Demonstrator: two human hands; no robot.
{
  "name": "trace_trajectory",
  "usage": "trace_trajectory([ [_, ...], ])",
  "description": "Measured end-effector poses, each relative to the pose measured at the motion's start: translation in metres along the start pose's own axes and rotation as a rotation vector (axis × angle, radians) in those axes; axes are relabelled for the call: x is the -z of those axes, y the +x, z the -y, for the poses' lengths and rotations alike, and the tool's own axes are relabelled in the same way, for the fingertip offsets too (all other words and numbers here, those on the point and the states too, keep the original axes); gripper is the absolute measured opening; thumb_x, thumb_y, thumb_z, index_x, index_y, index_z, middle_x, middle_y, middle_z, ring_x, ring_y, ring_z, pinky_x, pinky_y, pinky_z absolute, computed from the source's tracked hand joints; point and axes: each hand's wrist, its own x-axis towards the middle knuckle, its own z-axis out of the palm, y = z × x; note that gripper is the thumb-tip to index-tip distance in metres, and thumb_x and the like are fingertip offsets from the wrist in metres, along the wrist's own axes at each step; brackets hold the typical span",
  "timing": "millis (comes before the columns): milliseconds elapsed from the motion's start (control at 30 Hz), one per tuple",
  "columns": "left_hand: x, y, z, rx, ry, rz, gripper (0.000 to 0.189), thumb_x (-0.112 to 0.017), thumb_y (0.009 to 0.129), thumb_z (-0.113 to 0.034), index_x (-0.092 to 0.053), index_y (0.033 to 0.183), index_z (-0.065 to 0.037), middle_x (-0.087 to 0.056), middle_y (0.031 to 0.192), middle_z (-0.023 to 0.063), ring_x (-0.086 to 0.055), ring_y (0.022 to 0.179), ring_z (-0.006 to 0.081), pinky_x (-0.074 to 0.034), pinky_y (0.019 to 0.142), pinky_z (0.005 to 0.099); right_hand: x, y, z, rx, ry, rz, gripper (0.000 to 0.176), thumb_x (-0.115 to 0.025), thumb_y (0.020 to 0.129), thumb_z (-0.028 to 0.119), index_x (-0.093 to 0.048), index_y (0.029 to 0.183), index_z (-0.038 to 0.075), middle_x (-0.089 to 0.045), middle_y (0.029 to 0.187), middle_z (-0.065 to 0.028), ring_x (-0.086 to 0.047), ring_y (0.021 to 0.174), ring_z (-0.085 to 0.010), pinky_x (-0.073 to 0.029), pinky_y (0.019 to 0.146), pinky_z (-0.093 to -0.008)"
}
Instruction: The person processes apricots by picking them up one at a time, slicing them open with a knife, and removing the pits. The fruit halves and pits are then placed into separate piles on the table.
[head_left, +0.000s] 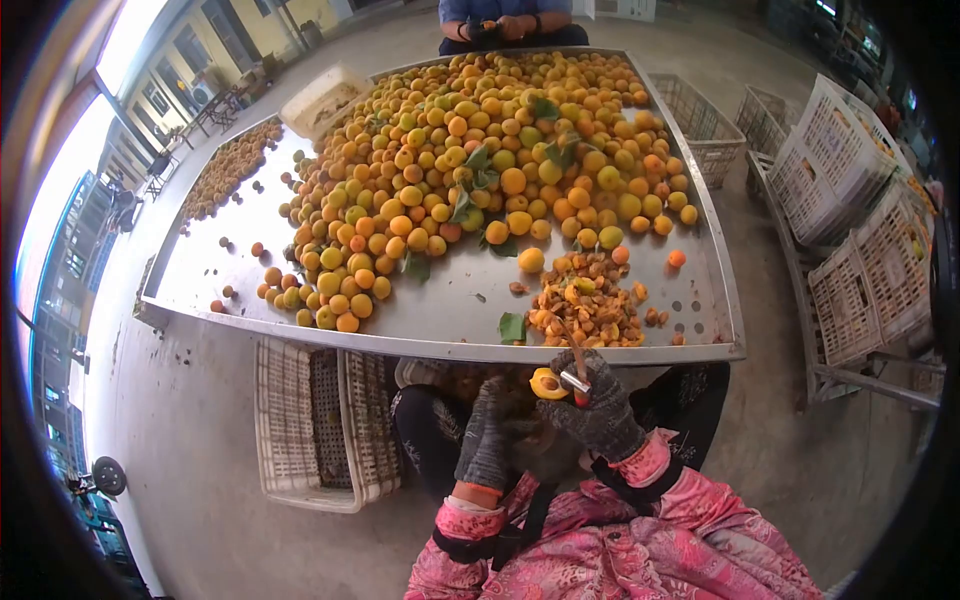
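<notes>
Co-worker [505,18] cut off at top edge

Steel table [440,310] w/ apricots [480,150], pits [585,305], leaves [511,327].

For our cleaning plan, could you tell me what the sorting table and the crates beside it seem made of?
Sorting table: probably stainless steel, smooth grey sheet with a bright sheen. Crates: apparently white moulded plastic, matte, with open lattice walls.

Lying heaped over a steel table [450,300]: apricots [480,150], leaves [511,327] and cut pieces [590,305] by the near edge, with white crates [850,170] standing right, another [310,425] sitting below, a person [505,22] working opposite.
</notes>
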Motion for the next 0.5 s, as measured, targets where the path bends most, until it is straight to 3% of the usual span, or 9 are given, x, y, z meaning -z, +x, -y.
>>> trace_trajectory([
  [67,-0.014,-0.014,-0.010,-0.099,0.130,0.148,0.040,-0.044,0.093,-0.032,-0.043,0.123,-0.005,-0.054,0.109,0.0099,-0.058,0.079,0.0161,-0.049,0.062,0.0267,-0.004,0.001,0.002,-0.041,0.174,0.006,0.043,-0.072,0.070,0.009,-0.052,0.107,0.000,-0.053,0.099,-0.0129,-0.055,0.091,-0.0270,-0.045,0.081,-0.0336],
  [133,-0.035,-0.027,-0.011,-0.144,-0.062,0.169,0.038,-0.044,0.094,-0.023,-0.042,0.126,-0.002,-0.052,0.115,0.0085,-0.049,0.105,0.0153,-0.041,0.090,0.0264,-0.008,0.004,0.005,0.069,0.107,0.006,0.041,-0.070,0.071,0.008,-0.051,0.106,0.000,-0.053,0.099,-0.0123,-0.055,0.091,-0.0257,-0.045,0.080,-0.0325],
  [167,-0.037,-0.024,-0.008,-0.144,-0.061,0.171,0.038,-0.044,0.094,-0.023,-0.042,0.126,-0.002,-0.052,0.115,0.0085,-0.049,0.105,0.0153,-0.041,0.090,0.0264,-0.008,0.006,0.007,0.180,0.037,0.007,0.038,-0.068,0.073,0.007,-0.051,0.106,0.001,-0.054,0.098,-0.0116,-0.055,0.091,-0.0244,-0.045,0.080,-0.0314],
  [233,-0.036,-0.010,0.003,-0.410,0.213,0.062,0.038,-0.044,0.094,-0.022,-0.042,0.125,0.000,-0.052,0.115,0.0078,-0.049,0.106,0.0149,-0.040,0.091,0.0257,-0.006,0.011,0.012,0.269,0.020,-0.010,0.034,-0.067,0.074,0.005,-0.052,0.105,0.002,-0.054,0.100,-0.0115,-0.055,0.092,-0.0220,-0.045,0.078,-0.0306],
  [300,-0.033,0.003,0.015,-0.448,0.126,0.067,0.039,-0.045,0.093,-0.024,-0.043,0.124,-0.002,-0.051,0.114,0.0069,-0.050,0.104,0.0155,-0.041,0.091,0.0277,-0.001,0.006,0.002,0.352,-0.003,-0.029,0.030,-0.065,0.075,0.004,-0.052,0.103,0.002,-0.054,0.101,-0.0113,-0.054,0.093,-0.0196,-0.045,0.077,-0.0297],
  [367,-0.040,0.005,0.010,-0.345,-0.128,0.072,0.041,-0.047,0.092,-0.029,-0.044,0.123,-0.003,-0.052,0.113,0.0067,-0.051,0.102,0.0170,-0.043,0.090,0.0300,0.010,-0.007,-0.033,-0.571,1.638,0.065,0.023,-0.062,0.080,0.010,-0.053,0.100,0.004,-0.058,0.095,-0.0115,-0.058,0.078,-0.0169,-0.047,0.062,-0.0275],
  [400,-0.046,0.000,0.002,-0.246,-0.317,0.147,0.034,-0.042,0.094,-0.021,-0.046,0.120,0.001,-0.052,0.113,0.0103,-0.053,0.099,0.0175,-0.043,0.088,0.0296,0.015,-0.005,-0.018,-0.570,1.640,0.058,0.023,-0.062,0.080,0.010,-0.053,0.100,0.004,-0.058,0.095,-0.0115,-0.058,0.078,-0.0169,-0.047,0.062,-0.0275],
  [467,-0.046,-0.001,0.005,-0.176,-0.358,0.178,0.034,-0.043,0.094,-0.024,-0.047,0.118,0.000,-0.054,0.109,0.0098,-0.054,0.096,0.0179,-0.044,0.087,0.0300,0.034,0.010,0.031,-0.293,0.792,-0.190,0.031,-0.056,0.085,0.018,-0.049,0.113,0.006,-0.056,0.071,-0.0093,-0.055,0.050,-0.0192,-0.044,0.042,-0.0304],
  [500,-0.047,0.000,0.008,-0.112,-0.403,0.202,0.035,-0.043,0.094,-0.026,-0.048,0.117,-0.001,-0.055,0.105,0.0093,-0.055,0.093,0.0183,-0.045,0.086,0.0305,0.040,0.015,0.036,-0.293,0.790,-0.201,0.031,-0.056,0.085,0.018,-0.049,0.113,0.006,-0.056,0.071,-0.0093,-0.055,0.050,-0.0192,-0.044,0.042,-0.0304],
])
